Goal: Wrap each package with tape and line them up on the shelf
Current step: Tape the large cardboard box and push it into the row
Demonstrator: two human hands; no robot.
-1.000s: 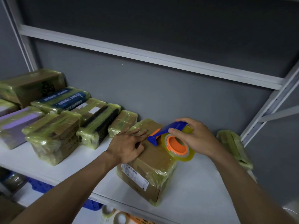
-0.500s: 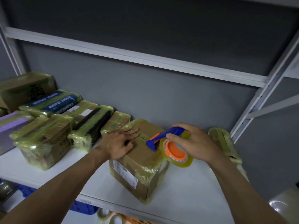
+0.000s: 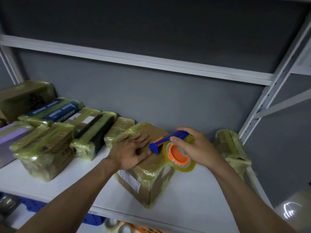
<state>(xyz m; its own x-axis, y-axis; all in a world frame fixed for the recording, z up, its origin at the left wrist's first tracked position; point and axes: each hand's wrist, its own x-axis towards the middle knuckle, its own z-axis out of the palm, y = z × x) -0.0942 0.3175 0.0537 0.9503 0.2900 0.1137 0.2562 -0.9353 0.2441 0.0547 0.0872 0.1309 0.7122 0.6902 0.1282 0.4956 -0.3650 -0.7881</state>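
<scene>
The shelf (image 3: 193, 190) fills the lower frame; the cardboard package (image 3: 148, 167) sits at centre, long axis running toward the wall. The left hand (image 3: 130, 151) lies flat on its top, holding nothing. Just right, the right hand (image 3: 196, 148) grips the tape dispenser (image 3: 175, 148), blade touching the box. The tape end is indistinct.

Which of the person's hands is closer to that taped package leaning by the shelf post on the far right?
The right hand. It holds the tape dispenser just left of that leaning package, without touching it. The left hand lies farther left, flat on the cardboard box.
</scene>
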